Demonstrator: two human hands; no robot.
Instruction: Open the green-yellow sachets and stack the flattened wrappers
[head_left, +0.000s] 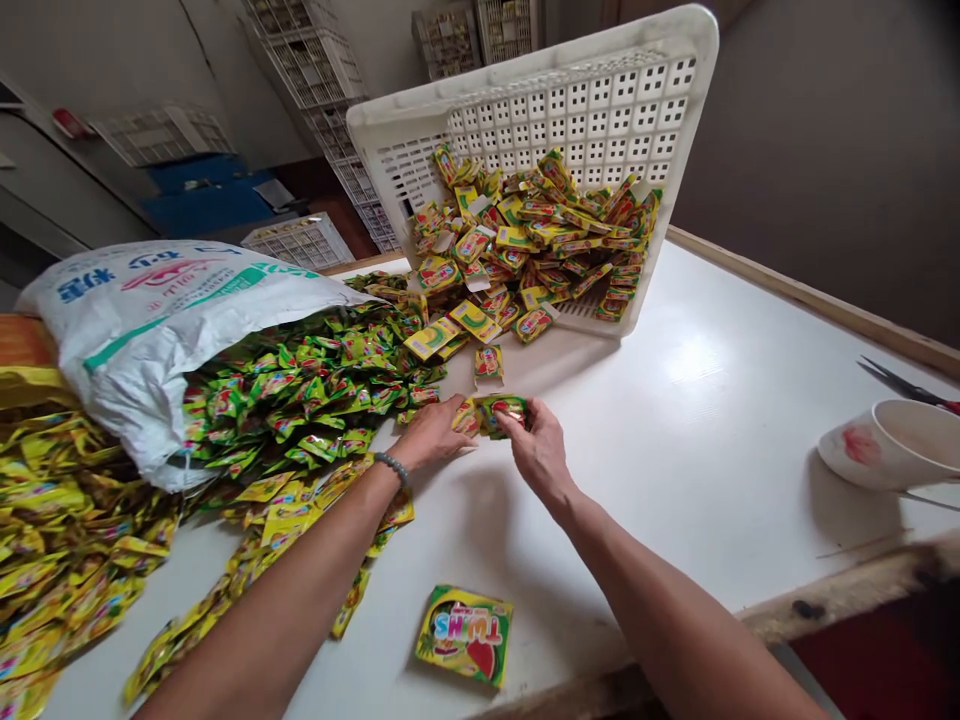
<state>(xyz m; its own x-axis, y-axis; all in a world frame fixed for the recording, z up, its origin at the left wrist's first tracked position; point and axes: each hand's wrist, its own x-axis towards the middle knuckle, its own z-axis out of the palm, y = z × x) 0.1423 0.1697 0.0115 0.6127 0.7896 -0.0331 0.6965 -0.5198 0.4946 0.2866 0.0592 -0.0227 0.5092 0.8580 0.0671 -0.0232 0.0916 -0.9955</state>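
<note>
My left hand (435, 432), with a beaded bracelet at the wrist, closes its fingers on a small yellow box (466, 418). Just to its right, my right hand (538, 440) grips green candy packets (501, 412) between thumb and fingers. The box and the packets meet end to end, low over the white table. Another small box (488, 364) lies right behind them. A larger TWINS box (465, 636) lies flat near the front edge. Green packets (300, 390) spill from a white sack (150, 330) on the left.
A tilted white basket (675, 190) holds a heap of small boxes (525, 235) at the back. Yellow packets (67, 540) cover the left side. A cup (862, 445) and scissors (896, 380) are at the right. Stacked crates (319, 65) stand behind the table.
</note>
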